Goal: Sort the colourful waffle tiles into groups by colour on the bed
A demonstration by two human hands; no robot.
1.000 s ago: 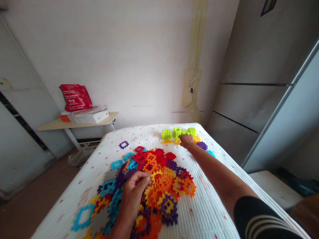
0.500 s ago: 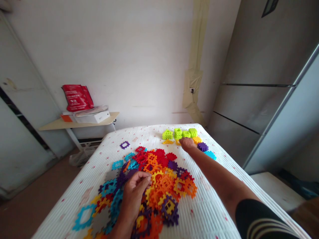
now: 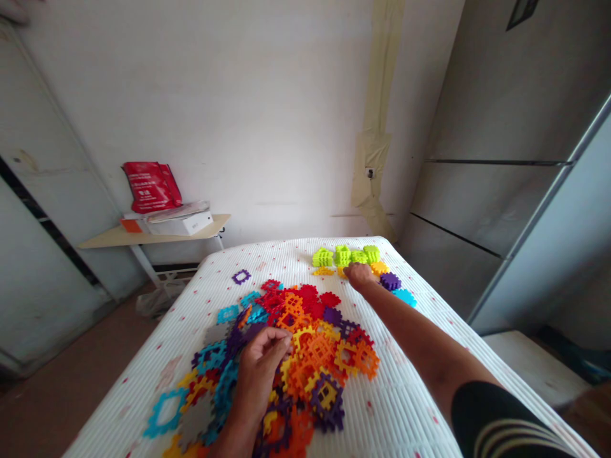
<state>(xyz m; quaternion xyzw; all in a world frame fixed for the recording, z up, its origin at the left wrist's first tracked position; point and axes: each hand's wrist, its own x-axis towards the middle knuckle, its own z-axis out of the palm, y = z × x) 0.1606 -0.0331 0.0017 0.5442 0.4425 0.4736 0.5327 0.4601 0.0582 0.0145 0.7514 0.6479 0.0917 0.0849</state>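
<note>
Right hand lowered at a yellow piece beyond the pile, left hand curled over the pile

The right hand [image 3: 360, 275] is set beyond the pile of toothed pieces [image 3: 319, 348], to its far right. Its fingers are curled downward against a yellow piece [image 3: 342, 272], which is partly covered by them; whether it is gripped or merely touched cannot be told. The yellow piece is placed past the pile's far edge, just in front of the green stacks [image 3: 342, 256]. Its long axis cannot be made out, as much of it is hidden; the green stacks are lined up crosswise, left to right, beyond the pile.

The left hand [image 3: 262, 356] is held over the middle of the pile, thumb and forefinger tips drawn close together and pointed rightward. Whether anything is pinched between them cannot be told. Beyond the pile's far right, a purple stack [image 3: 390, 281] and blue pieces [image 3: 405, 297] are seen.
</note>
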